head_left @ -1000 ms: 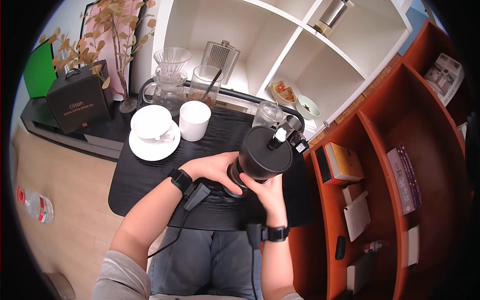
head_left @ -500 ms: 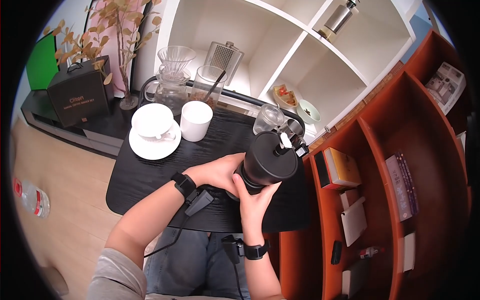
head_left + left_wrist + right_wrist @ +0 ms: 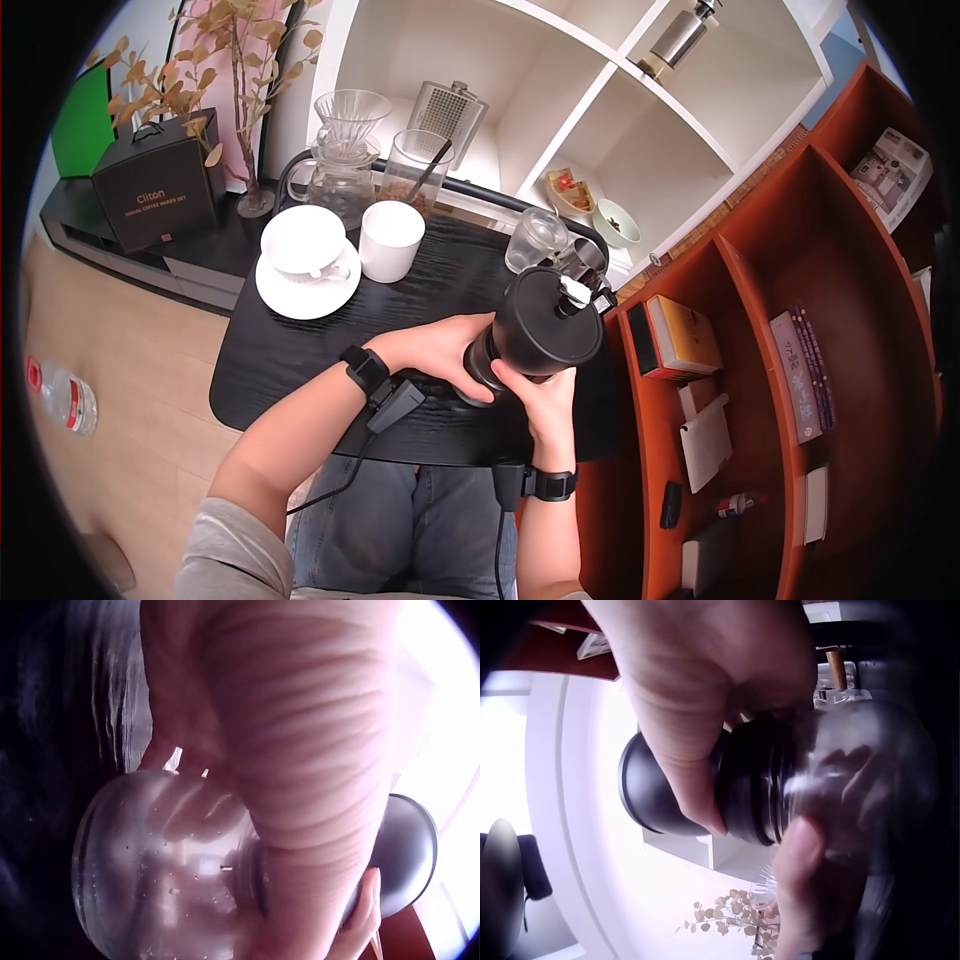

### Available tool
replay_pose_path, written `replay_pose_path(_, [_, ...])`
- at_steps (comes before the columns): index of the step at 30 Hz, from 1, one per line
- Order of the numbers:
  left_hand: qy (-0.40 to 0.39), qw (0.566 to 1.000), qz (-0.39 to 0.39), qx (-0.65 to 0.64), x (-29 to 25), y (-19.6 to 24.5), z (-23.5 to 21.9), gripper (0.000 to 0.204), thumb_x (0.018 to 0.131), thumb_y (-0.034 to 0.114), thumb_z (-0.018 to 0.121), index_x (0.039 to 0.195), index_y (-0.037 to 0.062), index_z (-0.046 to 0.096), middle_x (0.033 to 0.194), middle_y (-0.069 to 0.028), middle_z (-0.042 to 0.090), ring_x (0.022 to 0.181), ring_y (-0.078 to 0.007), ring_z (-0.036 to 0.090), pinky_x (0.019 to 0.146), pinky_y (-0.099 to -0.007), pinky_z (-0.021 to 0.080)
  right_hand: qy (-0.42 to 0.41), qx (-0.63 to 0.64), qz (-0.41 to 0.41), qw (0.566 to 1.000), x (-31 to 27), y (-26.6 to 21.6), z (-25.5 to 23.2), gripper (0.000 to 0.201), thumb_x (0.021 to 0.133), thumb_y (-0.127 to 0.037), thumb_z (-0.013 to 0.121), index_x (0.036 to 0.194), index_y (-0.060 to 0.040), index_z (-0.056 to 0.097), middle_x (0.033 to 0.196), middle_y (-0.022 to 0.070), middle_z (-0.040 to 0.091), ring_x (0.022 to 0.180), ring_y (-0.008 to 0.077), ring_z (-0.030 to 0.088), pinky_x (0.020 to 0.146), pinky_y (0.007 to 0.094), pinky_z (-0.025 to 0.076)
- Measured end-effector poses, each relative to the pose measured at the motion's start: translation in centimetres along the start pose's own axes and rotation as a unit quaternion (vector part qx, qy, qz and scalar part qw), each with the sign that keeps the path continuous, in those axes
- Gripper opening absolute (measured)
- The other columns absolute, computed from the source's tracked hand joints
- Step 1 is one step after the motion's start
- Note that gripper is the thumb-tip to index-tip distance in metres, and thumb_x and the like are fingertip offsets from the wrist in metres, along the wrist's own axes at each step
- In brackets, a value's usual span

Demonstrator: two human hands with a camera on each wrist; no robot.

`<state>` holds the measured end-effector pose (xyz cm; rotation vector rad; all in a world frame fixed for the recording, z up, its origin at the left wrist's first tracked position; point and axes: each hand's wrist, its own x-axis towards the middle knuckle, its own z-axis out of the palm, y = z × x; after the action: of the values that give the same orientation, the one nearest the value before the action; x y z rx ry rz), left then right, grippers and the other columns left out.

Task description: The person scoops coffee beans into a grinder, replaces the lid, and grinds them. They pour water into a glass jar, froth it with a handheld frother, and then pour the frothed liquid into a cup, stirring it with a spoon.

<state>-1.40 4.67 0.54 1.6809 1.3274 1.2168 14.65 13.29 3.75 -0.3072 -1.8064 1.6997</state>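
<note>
A black grinder [image 3: 545,325] with a clear glass jar [image 3: 161,862] at its base tilts over the right part of the black table. My left hand [image 3: 435,352] grips the jar, its fingers showing through the glass in the left wrist view. Higher up, my right hand [image 3: 545,402] curls round the grinder's black body [image 3: 746,780], thumb along its side. The jar looks see-through, with small specks on its wall. At the top of the grinder a small white-topped shaft [image 3: 574,293] sticks up.
At the table's back left stand a white cup on a saucer [image 3: 310,300], a white mug [image 3: 390,243], a glass dripper [image 3: 350,118] over a pot and a tumbler [image 3: 415,170]. Behind the grinder are a glass jar [image 3: 536,240] and a metal cup [image 3: 581,262]. A red-brown shelf [image 3: 745,330] borders the right.
The grinder has shifted right and slightly toward me, both hands with it. My right wrist swung left, then back right, while that hand turned about the grinder's body.
</note>
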Motion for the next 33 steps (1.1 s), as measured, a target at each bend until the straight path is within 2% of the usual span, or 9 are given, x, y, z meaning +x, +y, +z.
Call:
replay_pose_path(4, [0.004, 1.0, -0.019, 0.012, -0.6, 0.6, -0.2, 0.087, 0.062, 0.024, 0.083, 0.129, -0.0026, 0.035, 0.126, -0.019, 0.049, 0.115, -0.0237, 0.05, 0.097, -0.033, 0.041, -0.036, 0.038, 0.027, 0.998, 0.3, -0.4, -1.1, 0.053, 0.065, 0.006, 0.075, 0.114, 0.0012, 0.055, 0.105, 0.0097, 0.062, 0.097, 0.018, 0.061, 0.088, 0.0313, 0.048])
replay_pose_path(6, [0.019, 0.998, -0.014, -0.063, -0.8, 1.0, -0.1, 0.095, 0.062, 0.023, 0.083, 0.135, -0.0025, 0.028, 0.127, -0.0188, 0.047, 0.117, -0.0231, 0.047, 0.099, -0.0325, 0.039, -0.03, 0.049, 0.024, 0.998, 0.4, -0.3, -1.2, 0.054, 0.065, 0.006, 0.075, 0.114, 0.0009, 0.055, 0.106, 0.0095, 0.062, 0.097, 0.0178, 0.061, 0.088, 0.0312, 0.048])
replay_pose_path(14, [-0.034, 0.999, -0.005, -0.033, -0.6, -0.1, -1.3, 0.09, 0.066, 0.018, 0.081, 0.136, -0.0027, 0.03, 0.13, -0.0118, 0.046, 0.121, -0.0185, 0.043, 0.103, -0.0311, 0.034, -0.011, 0.066, 0.009, 0.998, 0.5, -0.6, -1.9, 0.052, 0.067, 0.007, 0.075, 0.114, 0.001, 0.054, 0.108, 0.0093, 0.061, 0.099, 0.017, 0.06, 0.089, 0.031, 0.047])
replay_pose_path(17, [-0.033, 0.997, -0.006, -0.068, -0.5, 0.4, -1.0, 0.086, 0.067, 0.016, 0.081, 0.135, -0.0007, 0.032, 0.128, -0.0098, 0.048, 0.12, -0.0172, 0.044, 0.103, -0.0305, 0.034, 0.052, 0.072, -0.024, 0.996, 0.5, -1.0, -2.4, 0.056, 0.068, 0.003, 0.073, 0.119, -0.0016, 0.051, 0.11, 0.0072, 0.058, 0.101, 0.0176, 0.056, 0.093, 0.0328, 0.042])
replay_pose_path(19, [-0.034, 0.994, -0.002, -0.103, -0.4, 0.4, -0.9, 0.084, 0.067, 0.016, 0.082, 0.134, 0.0006, 0.034, 0.127, -0.0091, 0.048, 0.12, -0.0168, 0.044, 0.103, -0.0304, 0.033, 0.098, 0.053, -0.049, 0.993, 0.4, -0.9, -3.4, 0.056, 0.069, 0.002, 0.072, 0.12, -0.0019, 0.049, 0.112, 0.0069, 0.057, 0.104, 0.0173, 0.055, 0.094, 0.0328, 0.041])
replay_pose_path(21, [-0.036, 0.994, 0.001, -0.102, -0.3, 0.1, -0.9, 0.081, 0.067, 0.016, 0.082, 0.133, 0.0025, 0.036, 0.126, -0.0082, 0.049, 0.12, -0.0163, 0.044, 0.104, -0.0305, 0.033, 0.162, -0.001, -0.043, 0.986, 0.4, -1.2, -4.2, 0.065, 0.068, 0.001, 0.075, 0.124, -0.0019, 0.044, 0.116, 0.0086, 0.054, 0.106, 0.0192, 0.053, 0.096, 0.0331, 0.04])
replay_pose_path(26, [-0.034, 0.995, 0.003, -0.093, -0.3, 0.0, -0.9, 0.08, 0.067, 0.016, 0.082, 0.131, 0.0027, 0.037, 0.126, -0.0079, 0.05, 0.12, -0.016, 0.045, 0.103, -0.0305, 0.033, 0.228, -0.117, -0.031, 0.966, 0.0, 0.7, -7.3, 0.071, 0.065, 0.0, 0.079, 0.125, -0.0021, 0.041, 0.116, 0.0093, 0.053, 0.106, 0.019, 0.052, 0.096, 0.0327, 0.04])
replay_pose_path(29, [-0.033, 0.995, 0.003, -0.097, -0.3, -0.1, -0.9, 0.08, 0.067, 0.017, 0.082, 0.131, 0.0029, 0.038, 0.125, -0.008, 0.05, 0.12, -0.0162, 0.045, 0.103, -0.0304, 0.033, 0.202, -0.157, -0.002, 0.967, -0.5, 2.2, -9.2, 0.074, 0.064, 0.0, 0.081, 0.125, -0.0013, 0.039, 0.115, 0.011, 0.054, 0.104, 0.0196, 0.054, 0.092, 0.032, 0.043])
replay_pose_path(33, [-0.034, 0.996, 0.003, -0.082, -0.2, 0.0, -0.9, 0.079, 0.067, 0.017, 0.082, 0.131, 0.0031, 0.038, 0.125, -0.0082, 0.05, 0.12, -0.0166, 0.045, 0.103, -0.0306, 0.033, 0.185, -0.21, -0.007, 0.96, -0.6, 3.3, -10.2, 0.075, 0.063, 0.001, 0.081, 0.125, -0.0016, 0.039, 0.114, 0.0105, 0.054, 0.104, 0.0199, 0.054, 0.093, 0.0323, 0.042])
